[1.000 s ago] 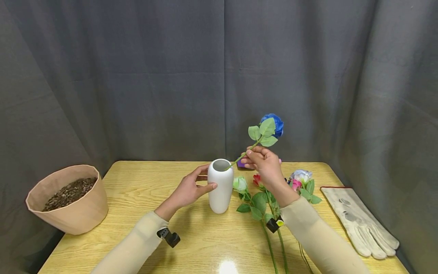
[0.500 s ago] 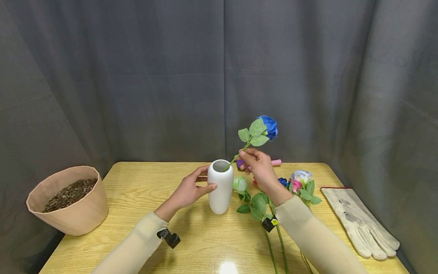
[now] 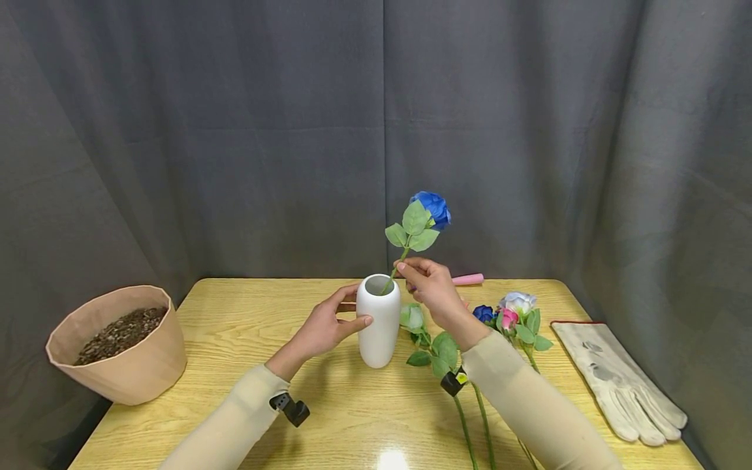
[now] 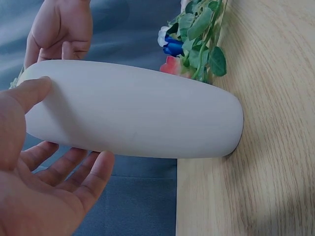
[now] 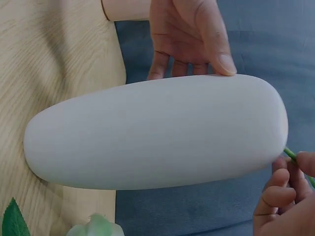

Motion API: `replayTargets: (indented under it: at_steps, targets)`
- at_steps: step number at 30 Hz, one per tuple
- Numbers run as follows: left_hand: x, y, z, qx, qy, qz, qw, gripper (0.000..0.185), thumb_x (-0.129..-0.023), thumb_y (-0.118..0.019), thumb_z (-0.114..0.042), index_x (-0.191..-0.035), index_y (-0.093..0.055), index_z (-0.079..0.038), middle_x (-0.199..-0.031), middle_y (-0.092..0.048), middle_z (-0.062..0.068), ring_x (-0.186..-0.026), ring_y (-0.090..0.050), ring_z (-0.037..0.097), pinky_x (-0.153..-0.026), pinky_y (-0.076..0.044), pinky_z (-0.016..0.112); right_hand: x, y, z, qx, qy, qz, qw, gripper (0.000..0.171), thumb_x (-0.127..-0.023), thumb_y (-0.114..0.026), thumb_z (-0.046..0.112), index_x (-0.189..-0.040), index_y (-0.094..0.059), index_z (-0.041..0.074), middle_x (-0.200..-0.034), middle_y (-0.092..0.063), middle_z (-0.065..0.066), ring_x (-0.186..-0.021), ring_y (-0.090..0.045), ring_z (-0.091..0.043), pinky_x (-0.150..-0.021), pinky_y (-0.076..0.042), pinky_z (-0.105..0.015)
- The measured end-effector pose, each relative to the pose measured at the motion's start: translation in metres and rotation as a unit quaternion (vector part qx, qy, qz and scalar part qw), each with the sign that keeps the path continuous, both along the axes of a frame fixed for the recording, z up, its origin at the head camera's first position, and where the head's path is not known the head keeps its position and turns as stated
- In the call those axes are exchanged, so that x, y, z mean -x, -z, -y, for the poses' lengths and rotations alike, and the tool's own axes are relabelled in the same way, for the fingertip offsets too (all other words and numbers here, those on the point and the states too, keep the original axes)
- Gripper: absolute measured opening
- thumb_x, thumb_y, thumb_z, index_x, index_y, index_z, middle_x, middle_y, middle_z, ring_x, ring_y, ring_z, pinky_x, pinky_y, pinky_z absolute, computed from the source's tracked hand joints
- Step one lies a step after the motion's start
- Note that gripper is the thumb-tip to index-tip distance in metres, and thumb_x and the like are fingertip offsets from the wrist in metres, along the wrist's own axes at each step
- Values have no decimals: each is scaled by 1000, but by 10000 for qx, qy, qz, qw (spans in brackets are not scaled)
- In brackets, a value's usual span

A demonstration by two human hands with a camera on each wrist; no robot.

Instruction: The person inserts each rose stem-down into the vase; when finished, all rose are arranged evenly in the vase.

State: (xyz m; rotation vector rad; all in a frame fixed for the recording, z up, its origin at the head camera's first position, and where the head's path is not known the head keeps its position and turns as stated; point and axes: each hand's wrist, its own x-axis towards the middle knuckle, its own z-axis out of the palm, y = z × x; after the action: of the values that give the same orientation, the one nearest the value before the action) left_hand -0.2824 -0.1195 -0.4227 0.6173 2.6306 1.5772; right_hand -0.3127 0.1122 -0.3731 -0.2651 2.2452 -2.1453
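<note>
A white vase (image 3: 378,329) stands upright on the table. My left hand (image 3: 323,328) grips it near the top, thumb on the near side and fingers round the far side; the left wrist view shows the thumb and fingertips against its wall. Between thumb and fingers my right hand (image 3: 431,287) pinches the green stem of a blue rose (image 3: 432,209). The stem's lower end is inside the vase's mouth, and the bloom leans up to the right. In the right wrist view the stem (image 5: 291,154) passes over the rim; its tip is hidden.
Right of the vase lie several roses, among them a pale green rose (image 3: 412,317), a pink one (image 3: 508,318) and a white one (image 3: 518,302). A pink-handled item (image 3: 468,279) lies behind. White gloves (image 3: 617,382) lie far right; a soil-filled planter (image 3: 132,365) stands left.
My right hand has moved left with the blue rose, bringing the stem more upright in the vase's mouth. The left hand and the vase have stayed in place.
</note>
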Motion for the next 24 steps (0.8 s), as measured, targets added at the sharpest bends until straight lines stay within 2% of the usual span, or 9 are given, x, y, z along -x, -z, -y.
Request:
replayTargets:
  at_steps: [8, 17, 24]
  targets:
    - [-1, -1, 0, -25, 23, 10, 10000, 68, -92, -73, -34, -150, -41, -19, -139, -58, 11, -126, -59, 32, -96, -57, 47, 2, 7, 5, -738, 119, 187, 9970, 34, -98, -65, 34, -120, -70, 9, -92, -61, 3, -85, -52, -15, -66, -42, -27]
    - [-1, 0, 0, 7, 7, 19, 10000, 68, -92, -73, -35, -150, -41, -20, -139, -57, 10, -126, -59, 32, -97, -56, 47, 2, 8, 10, -687, 288, 123, 9971, 31, -96, -67, 33, -116, -69, 9, -93, -63, 2, -85, -56, -16, -70, -48, -30]
    - [-1, -1, 1, 44, 5, -4, 10000, 69, -92, -73, -35, -150, -41, -20, -139, -57, 11, -126, -59, 33, -96, -57, 47, 3, 9, 14, -852, 313, -100, 9958, 32, -96, -68, 34, -118, -71, 11, -109, -67, -6, -97, -57, -19, -80, -49, -31]
